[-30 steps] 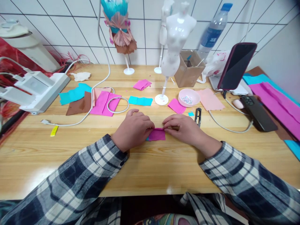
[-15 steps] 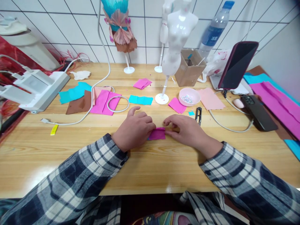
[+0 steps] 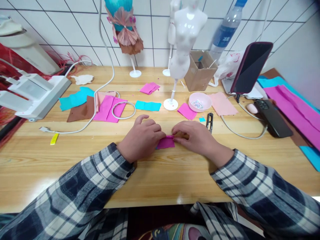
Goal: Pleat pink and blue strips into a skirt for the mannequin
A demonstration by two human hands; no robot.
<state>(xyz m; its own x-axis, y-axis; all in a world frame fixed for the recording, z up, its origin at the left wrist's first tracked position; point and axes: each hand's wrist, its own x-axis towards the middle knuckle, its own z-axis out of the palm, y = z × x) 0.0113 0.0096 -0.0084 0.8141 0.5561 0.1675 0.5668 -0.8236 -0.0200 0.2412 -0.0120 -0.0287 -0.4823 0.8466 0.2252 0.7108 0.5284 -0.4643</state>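
Note:
A small folded piece of magenta crepe paper (image 3: 166, 143) lies on the table in front of me, with a bit of blue showing at its left end. My left hand (image 3: 142, 139) pinches its left side and covers that part. At the other end, my right hand (image 3: 196, 137) has thumb and forefinger closed on the upper right corner, where a narrow fold runs along the top edge. Just beyond my right hand are black thread snips (image 3: 210, 120), partly hidden by it. A blue paper strip (image 3: 148, 106) and a magenta square (image 3: 187, 111) lie farther back.
A white mannequin (image 3: 186, 40) on a stand (image 3: 170, 104) rises behind my hands. Around it are a pink bowl (image 3: 205, 102) of small beads, a cardboard box (image 3: 198, 78) and a dressed mannequin (image 3: 128, 33). A white cable (image 3: 85, 128) crosses the left; phones (image 3: 273, 120) sit right.
My right thumb and forefinger have moved in from beside the magenta paper and closed on its upper right corner. My left hand stays in place; the view has shifted slightly.

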